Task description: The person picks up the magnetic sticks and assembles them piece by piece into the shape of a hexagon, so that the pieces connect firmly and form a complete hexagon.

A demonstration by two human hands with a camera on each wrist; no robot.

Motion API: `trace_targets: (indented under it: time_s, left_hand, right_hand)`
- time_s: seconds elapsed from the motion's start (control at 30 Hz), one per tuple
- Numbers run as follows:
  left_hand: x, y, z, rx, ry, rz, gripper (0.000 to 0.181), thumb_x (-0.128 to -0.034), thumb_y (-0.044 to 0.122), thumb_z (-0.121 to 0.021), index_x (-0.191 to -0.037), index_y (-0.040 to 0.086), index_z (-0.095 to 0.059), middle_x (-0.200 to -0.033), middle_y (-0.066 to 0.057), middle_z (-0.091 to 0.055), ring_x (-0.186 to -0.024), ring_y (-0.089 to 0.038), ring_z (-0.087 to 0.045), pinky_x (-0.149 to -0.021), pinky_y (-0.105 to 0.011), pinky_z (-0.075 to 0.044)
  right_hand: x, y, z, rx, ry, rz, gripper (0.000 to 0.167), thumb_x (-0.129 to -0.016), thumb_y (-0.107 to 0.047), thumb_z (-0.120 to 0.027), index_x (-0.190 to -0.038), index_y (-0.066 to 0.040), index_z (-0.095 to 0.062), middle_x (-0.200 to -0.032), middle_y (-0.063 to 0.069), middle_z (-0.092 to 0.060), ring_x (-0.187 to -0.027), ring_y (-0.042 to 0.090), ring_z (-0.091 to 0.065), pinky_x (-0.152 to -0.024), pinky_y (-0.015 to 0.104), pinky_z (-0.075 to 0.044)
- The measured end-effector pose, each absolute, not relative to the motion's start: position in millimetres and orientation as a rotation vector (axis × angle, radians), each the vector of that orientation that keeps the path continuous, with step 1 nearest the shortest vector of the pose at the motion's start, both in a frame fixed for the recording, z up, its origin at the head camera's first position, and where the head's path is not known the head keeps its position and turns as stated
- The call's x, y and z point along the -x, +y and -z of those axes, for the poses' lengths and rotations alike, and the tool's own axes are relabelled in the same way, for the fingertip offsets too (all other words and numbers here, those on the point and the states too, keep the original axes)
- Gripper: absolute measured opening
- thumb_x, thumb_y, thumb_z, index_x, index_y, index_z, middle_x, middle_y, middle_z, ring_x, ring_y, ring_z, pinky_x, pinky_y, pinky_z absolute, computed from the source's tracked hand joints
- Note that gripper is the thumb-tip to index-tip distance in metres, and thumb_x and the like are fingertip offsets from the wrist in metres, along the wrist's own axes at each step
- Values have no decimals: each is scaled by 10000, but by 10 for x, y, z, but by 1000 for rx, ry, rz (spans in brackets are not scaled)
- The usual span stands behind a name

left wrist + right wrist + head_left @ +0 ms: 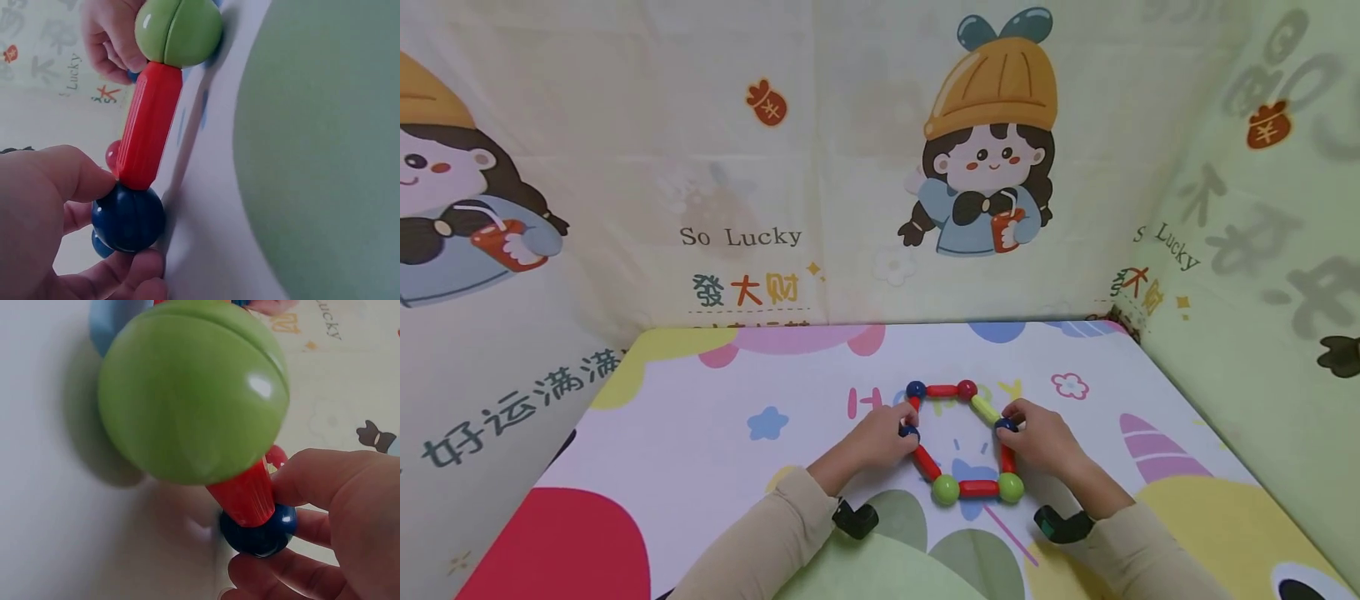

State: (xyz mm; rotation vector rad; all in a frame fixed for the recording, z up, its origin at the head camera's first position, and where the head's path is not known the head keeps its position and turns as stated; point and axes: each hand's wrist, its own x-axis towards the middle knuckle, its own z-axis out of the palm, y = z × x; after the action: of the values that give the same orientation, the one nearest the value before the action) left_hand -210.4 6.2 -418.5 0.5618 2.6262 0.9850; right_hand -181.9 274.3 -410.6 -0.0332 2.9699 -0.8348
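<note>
A six-sided ring of toy rods and balls lies on the table. My left hand (883, 435) pinches the dark blue ball (128, 217) at the ring's left corner, thumb on one side and fingers on the other. Opposite, my right hand (1037, 435) grips another dark blue ball (259, 531) at the right corner. Two green balls (945, 490) form the near corners, joined by a red rod (978, 489). At the far side are a third blue ball (916, 390) and a red ball (967, 390). A yellow-green rod (985, 409) runs from the red ball to the right corner.
A brightly printed cloth covers the table (685, 467). Patterned curtains (850, 167) stand behind it and along both sides. Each wrist wears a small black camera, one on the left wrist (856, 518) and one on the right (1063, 525).
</note>
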Motion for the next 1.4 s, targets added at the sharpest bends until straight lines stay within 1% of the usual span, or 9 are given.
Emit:
trace_targets:
  time_s: [0.13, 0.33, 0.53, 0.67, 0.8, 0.93, 1.07, 1.27, 1.4]
  left_hand:
    - [2087, 33, 4188, -537, 2604, -1007, 172, -931, 136, -637, -1100, 137, -606, -869, -33, -564, -764, -188, -540, -629, -306, -454]
    - [2086, -11, 4205, -523, 2606, -1052, 170, -926, 138, -639, -1093, 135, -606, -868, -30, -563, -795, -201, -543, -659, -337, -482]
    - [2099, -59, 4267, -498, 2575, -1114, 165, -940, 167, -643, -1101, 168, -606, -875, -23, -552, -816, -192, -544, -665, -324, -488]
    - [2092, -91, 4302, -488, 2561, -1183, 173, -944, 172, -649, -1112, 173, -609, -893, -16, -548, -850, -184, -537, -679, -313, -499]
    - [2074, -124, 4324, -513, 2557, -1230, 168, -950, 167, -645, -1113, 157, -606, -901, -15, -542, -856, -183, -526, -687, -312, -488]
    - [2065, -151, 4357, -534, 2550, -1236, 151, -961, 177, -635, -1109, 160, -606, -888, -15, -540, -826, -179, -521, -676, -313, -462]
    - [2090, -161, 4385, -540, 2539, -1238, 144, -970, 193, -623, -1111, 174, -602, -885, -19, -546, -819, -181, -530, -683, -323, -460]
    - [2113, -150, 4363, -532, 2522, -1234, 145, -969, 194, -619, -1111, 174, -600, -881, -23, -551, -819, -183, -535, -688, -328, -459]
    - [2117, -130, 4335, -544, 2523, -1244, 150, -970, 185, -619, -1115, 154, -600, -877, -25, -550, -808, -186, -532, -677, -325, -452]
  right_hand:
    - [1811, 2781, 4115, 13, 2957, 849, 324, -892, -185, -722, -1141, -2, -624, -1028, 107, -649, -898, 258, -574, -751, 409, -559]
    - [1808, 2807, 4104, -4, 2936, 877, 329, -906, -195, -704, -1158, 2, -628, -1051, 110, -654, -917, 266, -576, -742, 401, -551]
    - [1811, 2842, 4109, -8, 2921, 901, 330, -921, -202, -684, -1173, 5, -629, -1096, 148, -655, -950, 293, -579, -769, 424, -547]
    - [1817, 2865, 4111, -27, 2909, 928, 332, -925, -204, -684, -1177, 6, -629, -1110, 159, -653, -958, 296, -579, -774, 416, -550]
    - [1838, 2872, 4118, -33, 2899, 949, 331, -921, -204, -695, -1162, 15, -633, -1083, 150, -653, -930, 283, -576, -755, 404, -549]
    - [1851, 2850, 4130, -42, 2869, 969, 327, -923, -199, -698, -1166, 13, -642, -1072, 130, -647, -894, 253, -566, -726, 358, -542]
    - [1858, 2839, 4118, -63, 2830, 1010, 341, -928, -191, -695, -1191, 17, -636, -1075, 144, -628, -828, 231, -564, -676, 314, -541]
    - [1857, 2863, 4057, -66, 2799, 1028, 349, -930, -173, -683, -1203, 33, -617, -1059, 141, -621, -790, 217, -563, -664, 314, -548]
    - [1857, 2898, 4018, -38, 2836, 999, 330, -907, -150, -679, -1166, 46, -621, -1022, 132, -634, -777, 221, -550, -644, 323, -529]
